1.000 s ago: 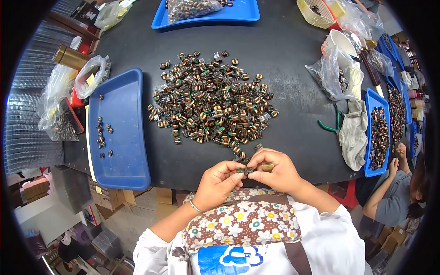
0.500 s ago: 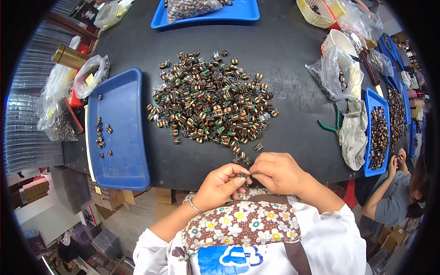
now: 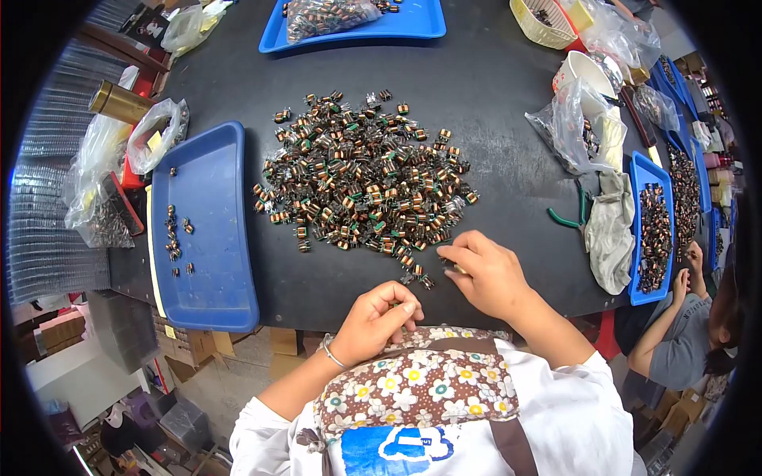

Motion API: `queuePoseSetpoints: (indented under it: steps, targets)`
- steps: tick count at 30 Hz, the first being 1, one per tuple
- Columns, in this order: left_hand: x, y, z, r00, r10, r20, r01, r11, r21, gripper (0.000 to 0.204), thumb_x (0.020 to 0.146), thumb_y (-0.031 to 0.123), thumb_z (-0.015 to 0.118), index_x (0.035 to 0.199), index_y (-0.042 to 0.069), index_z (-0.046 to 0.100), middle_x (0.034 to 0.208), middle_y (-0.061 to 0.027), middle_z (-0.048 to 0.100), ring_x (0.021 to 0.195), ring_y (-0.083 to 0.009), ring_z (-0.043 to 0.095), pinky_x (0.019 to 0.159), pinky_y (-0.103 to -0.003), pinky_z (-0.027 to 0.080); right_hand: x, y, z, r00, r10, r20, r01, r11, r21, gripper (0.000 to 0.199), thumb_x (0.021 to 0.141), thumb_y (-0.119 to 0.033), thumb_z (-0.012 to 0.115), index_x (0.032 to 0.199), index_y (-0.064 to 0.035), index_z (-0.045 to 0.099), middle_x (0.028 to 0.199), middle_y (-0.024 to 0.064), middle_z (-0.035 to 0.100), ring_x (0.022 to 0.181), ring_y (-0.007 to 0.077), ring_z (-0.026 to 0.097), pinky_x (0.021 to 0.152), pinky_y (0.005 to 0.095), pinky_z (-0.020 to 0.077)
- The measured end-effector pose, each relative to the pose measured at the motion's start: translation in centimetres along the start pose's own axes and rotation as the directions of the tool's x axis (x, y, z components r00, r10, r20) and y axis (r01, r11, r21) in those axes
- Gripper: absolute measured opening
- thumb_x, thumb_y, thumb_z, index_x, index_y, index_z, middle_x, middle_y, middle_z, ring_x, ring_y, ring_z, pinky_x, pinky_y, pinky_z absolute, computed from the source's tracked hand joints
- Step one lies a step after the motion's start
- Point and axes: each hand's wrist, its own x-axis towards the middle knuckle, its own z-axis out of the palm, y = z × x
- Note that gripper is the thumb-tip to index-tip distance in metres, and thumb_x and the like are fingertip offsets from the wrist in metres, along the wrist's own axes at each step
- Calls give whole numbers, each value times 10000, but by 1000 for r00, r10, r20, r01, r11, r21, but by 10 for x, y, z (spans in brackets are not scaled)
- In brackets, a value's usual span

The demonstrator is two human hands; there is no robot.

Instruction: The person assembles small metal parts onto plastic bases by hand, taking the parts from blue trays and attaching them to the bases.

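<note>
A large heap of small copper-wound coils, with dark and green parts and thin pins, lies on the dark table. At its near edge my right hand has thumb and fingers pinched on a single coil, mostly covered by the fingertips. A few loose coils lie between my two hands. My left hand is closer to me, above the flowered apron, its fingers curled against the thumb. Whatever it holds is hidden by the fingers.
To the left, a blue tray has several coils in it. Another blue tray with a bagged heap stands at the far side. On the right are green-handled pliers, a grey cloth and a filled blue tray. A co-worker sits beyond.
My hands have come apart. The right hand has moved forward and slightly right to the heap's near edge; the left stays close to the apron, its fingers more curled.
</note>
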Motion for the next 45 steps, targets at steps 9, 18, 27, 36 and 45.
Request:
queuePoseSetpoints:
  steps: [9, 18, 27, 36, 45]
  targets:
    - [4, -3, 10, 997, 69, -29, -67, 995, 69, 280, 882, 50, 544, 1161, 55, 515, 878, -38, 587, 680, -59, 543, 554, -174, 450, -6, -5, 5, 887, 216, 409, -440, 668, 601, 218, 753, -44, 697, 921, -10, 563, 942, 50, 613, 790, 79, 571, 684, 247, 485]
    - [-3, -4, 3, 998, -10, -69, 10, 1000, 1, 156, 898, 64, 532, 1046, 39, 490, 936, -88, 615, 698, -73, 560, 544, -186, 468, -6, -2, 20, 983, 6, 183, -107, 830, 547, 122, 732, 9, 664, 832, -42, 617, 923, 69, 611, 759, 155, 612, 626, 278, 502]
    - [-7, -4, 0, 992, 7, -123, -1, 999, 44, 170, 892, 62, 544, 1048, 18, 494, 912, -88, 608, 695, -77, 561, 544, -189, 471, -7, -9, 21, 986, -48, 157, 26, 990, 140, 216, 658, -7, 684, 855, -73, 627, 856, 52, 587, 731, 244, 608, 608, 327, 499]
    - [-5, -7, 0, 990, -6, -138, 13, 999, 52, 171, 881, 45, 553, 1042, 15, 504, 857, -57, 603, 661, -69, 556, 540, -181, 468, -4, -21, 10, 960, 63, 274, -198, 843, 500, 124, 760, -78, 674, 842, -11, 610, 795, 103, 611, 709, 232, 614, 615, 310, 488]
    - [-8, -5, 0, 987, -38, -153, 47, 998, 49, 167, 874, 53, 567, 1031, 23, 517, 862, -63, 616, 643, -63, 554, 525, -181, 465, 7, -17, 24, 985, -135, 105, 122, 985, 122, 163, 712, -41, 658, 864, -87, 625, 846, 46, 579, 726, 231, 608, 608, 340, 494]
